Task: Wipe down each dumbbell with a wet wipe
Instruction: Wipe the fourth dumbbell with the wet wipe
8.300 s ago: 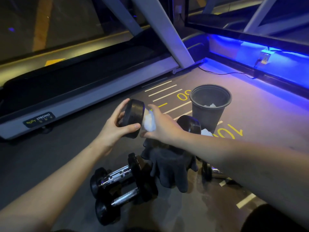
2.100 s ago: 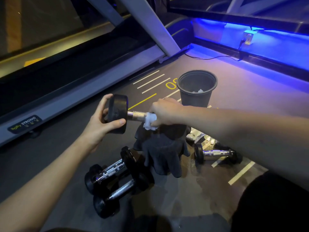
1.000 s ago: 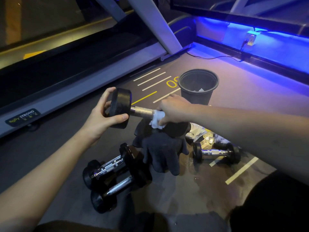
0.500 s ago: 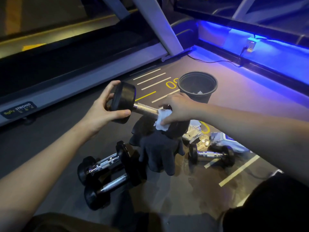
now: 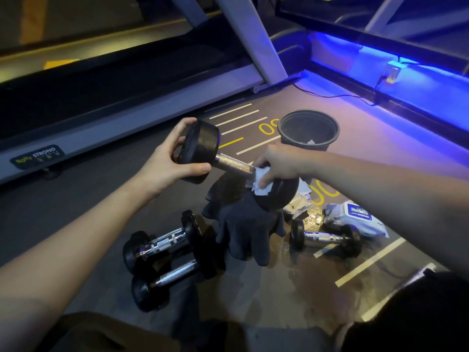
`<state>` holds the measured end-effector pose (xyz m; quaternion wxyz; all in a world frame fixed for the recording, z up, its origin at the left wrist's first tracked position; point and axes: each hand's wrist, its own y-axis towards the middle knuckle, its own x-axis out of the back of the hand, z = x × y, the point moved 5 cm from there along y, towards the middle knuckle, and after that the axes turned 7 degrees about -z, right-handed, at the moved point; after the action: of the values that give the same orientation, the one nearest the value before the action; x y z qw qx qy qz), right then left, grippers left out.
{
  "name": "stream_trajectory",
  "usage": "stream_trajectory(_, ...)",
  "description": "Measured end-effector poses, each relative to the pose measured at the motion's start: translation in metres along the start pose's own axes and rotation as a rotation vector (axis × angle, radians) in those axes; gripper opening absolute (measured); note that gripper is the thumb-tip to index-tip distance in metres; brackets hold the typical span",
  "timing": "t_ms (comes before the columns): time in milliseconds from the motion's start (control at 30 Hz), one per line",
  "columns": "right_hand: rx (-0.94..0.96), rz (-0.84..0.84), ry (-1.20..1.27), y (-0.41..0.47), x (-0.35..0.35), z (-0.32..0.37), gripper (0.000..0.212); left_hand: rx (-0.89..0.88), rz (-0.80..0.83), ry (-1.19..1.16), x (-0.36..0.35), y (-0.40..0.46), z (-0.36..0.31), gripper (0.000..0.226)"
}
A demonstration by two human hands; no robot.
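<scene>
My left hand (image 5: 168,165) grips the left black head of a dumbbell (image 5: 203,151) held above the floor, tilted down to the right. My right hand (image 5: 280,165) holds a white wet wipe (image 5: 261,182) against the right end of the knurled metal handle, where it meets the right head. A dark cloth (image 5: 246,224) hangs under that head. Two more dumbbells (image 5: 165,257) lie side by side on the floor below. A smaller dumbbell (image 5: 326,237) lies to the right. A pack of wet wipes (image 5: 355,215) lies behind it.
A black bin (image 5: 308,130) with used wipes inside stands just beyond my right hand. A treadmill base (image 5: 127,115) runs along the left and back. A blue-lit ledge with a cable runs along the right. The floor near the small dumbbell looks wet.
My right hand has slid the wipe along the handle from near the left head to the right end. The dumbbell now tilts lower on the right.
</scene>
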<state>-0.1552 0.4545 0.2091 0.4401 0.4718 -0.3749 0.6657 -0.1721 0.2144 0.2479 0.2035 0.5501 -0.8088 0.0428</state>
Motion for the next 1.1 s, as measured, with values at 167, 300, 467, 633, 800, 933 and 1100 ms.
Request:
stream_trajectory(167,-0.002,0.059,0.033,0.005,0.001,-0.002,0.032,0.003,-0.007,-0.007,-0.001,-0.001,0.001,0.092)
stream_trajectory(300,-0.04,-0.122,-0.049,0.002,-0.004,-0.001,0.044,0.008,-0.001,-0.005,-0.001,-0.002,0.001,0.094)
stream_trajectory(467,-0.096,-0.28,-0.288,-0.008,-0.013,0.01,0.042,-0.016,0.002,0.01,-0.006,-0.001,-0.006,0.095)
stream_trajectory(633,-0.1,-0.452,-0.457,-0.017,-0.023,0.021,0.047,-0.036,0.012,0.038,-0.009,-0.002,-0.014,0.093)
stream_trajectory(800,-0.084,-0.396,-0.415,-0.014,-0.012,0.017,0.046,0.004,-0.016,0.034,-0.006,-0.002,-0.008,0.091)
stream_trajectory(933,-0.134,-0.256,-0.224,-0.007,-0.002,0.002,0.044,0.047,-0.024,-0.023,-0.002,-0.003,0.0,0.088)
stream_trajectory(1100,-0.13,-0.103,-0.063,0.005,-0.009,-0.008,0.046,0.031,-0.004,-0.013,-0.002,-0.002,-0.001,0.09)
